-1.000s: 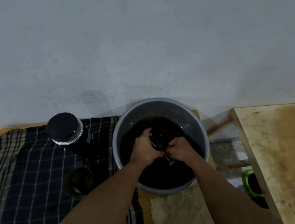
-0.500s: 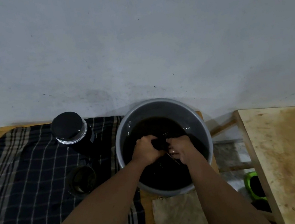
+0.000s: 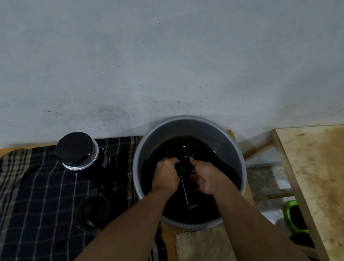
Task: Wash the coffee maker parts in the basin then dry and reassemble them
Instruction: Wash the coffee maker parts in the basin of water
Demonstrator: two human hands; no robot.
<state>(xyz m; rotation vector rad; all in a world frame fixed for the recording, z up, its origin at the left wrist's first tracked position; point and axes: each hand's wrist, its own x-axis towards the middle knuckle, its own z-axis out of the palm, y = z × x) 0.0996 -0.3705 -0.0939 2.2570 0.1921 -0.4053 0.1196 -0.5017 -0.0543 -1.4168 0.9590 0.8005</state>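
Plunger gripped by curled left hand and right hand inside grey basin on wooden counter, against plain wall.

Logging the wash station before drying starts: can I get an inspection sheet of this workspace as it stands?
Surface: wooden table under a dark checked cloth; a pale wooden board stands to the right.
Job's things: grey basin holds dark water; black plunger part with a thin rod is held in it; black cylindrical body stands upright on the cloth; round glass piece sits nearer the person.
Clutter: green-rimmed object lies low beside the board.
Grippers: left hand and right hand both grip the plunger part, fingers curled.
Cables: nothing seen.
Surroundings: bare grey wall.
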